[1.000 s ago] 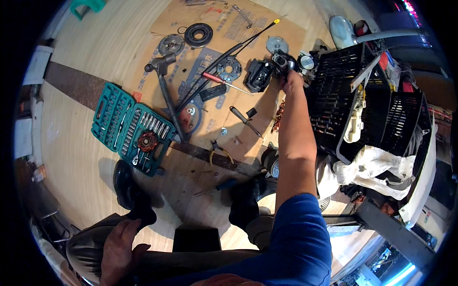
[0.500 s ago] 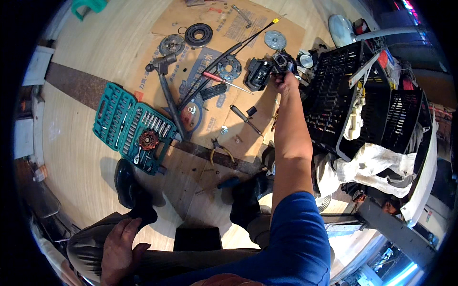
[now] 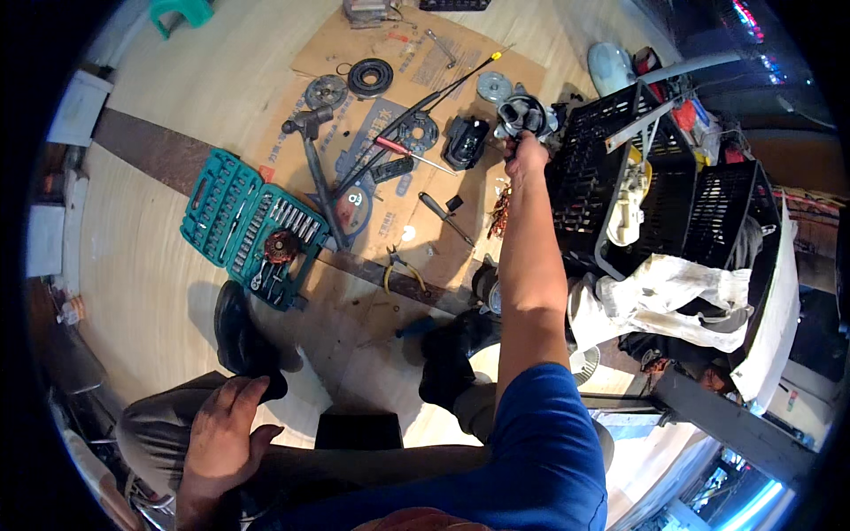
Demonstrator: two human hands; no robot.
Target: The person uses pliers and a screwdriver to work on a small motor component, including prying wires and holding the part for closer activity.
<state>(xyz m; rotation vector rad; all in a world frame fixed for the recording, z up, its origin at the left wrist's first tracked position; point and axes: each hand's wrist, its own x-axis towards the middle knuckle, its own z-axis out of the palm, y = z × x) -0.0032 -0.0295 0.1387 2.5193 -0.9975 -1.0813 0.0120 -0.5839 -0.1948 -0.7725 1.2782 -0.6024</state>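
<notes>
My right hand (image 3: 528, 152) reaches far forward, its fingers gripping a dark and silver metal housing (image 3: 519, 115) at the back right of the cardboard (image 3: 407, 230). Beside it lie a black plastic casing (image 3: 464, 143) and a pale round disc (image 3: 494, 87). My left hand (image 3: 227, 431) rests open over my left knee (image 3: 155, 416), holding nothing.
An open green socket case (image 3: 216, 205), breaker-like iron bar (image 3: 320, 188), red screwdriver (image 3: 388, 144), black cable (image 3: 416, 108), yellow-handled pliers (image 3: 398, 270) and several metal parts lie on the floor. Black crates (image 3: 701, 221) with white cloth (image 3: 660, 301) stand right. A green stool (image 3: 179, 12) is far left.
My right hand still grips the housing, which now shows more of its round opening. The view has tilted slightly. My left hand remains on the knee.
</notes>
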